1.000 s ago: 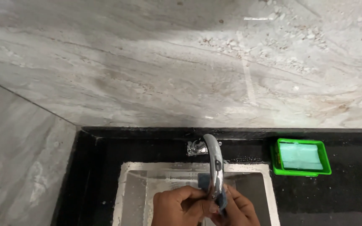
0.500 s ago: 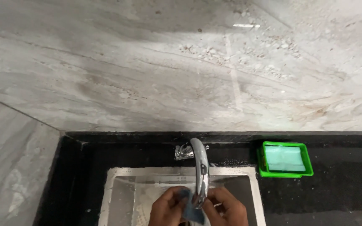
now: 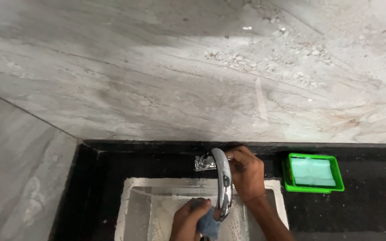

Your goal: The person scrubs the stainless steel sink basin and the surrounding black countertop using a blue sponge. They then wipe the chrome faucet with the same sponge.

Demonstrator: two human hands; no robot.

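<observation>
— From above, what have the hands got?

— The left hand (image 3: pixel 187 219) is bunched tight round a blue cloth (image 3: pixel 207 223), pressed right under the spout end of the chrome tap (image 3: pixel 223 187), over the pale sink (image 3: pixel 126 209). The right hand (image 3: pixel 246 173) reaches back to the tap's base, fingers curled there; I can't tell whether its grip is closed on the fitting or only resting against it.

— How would that cloth handle?

— Soft and limp, I'd say, probably wet, so best taken as a wad in the fist. The tap looks stiff and slick.

— Any containers?

— A green soap dish (image 3: pixel 338 186) on the black bench (image 3: pixel 371 209), right of the tap, holding a pale green bar (image 3: pixel 312 172). The basin shows only specks or suds.
</observation>
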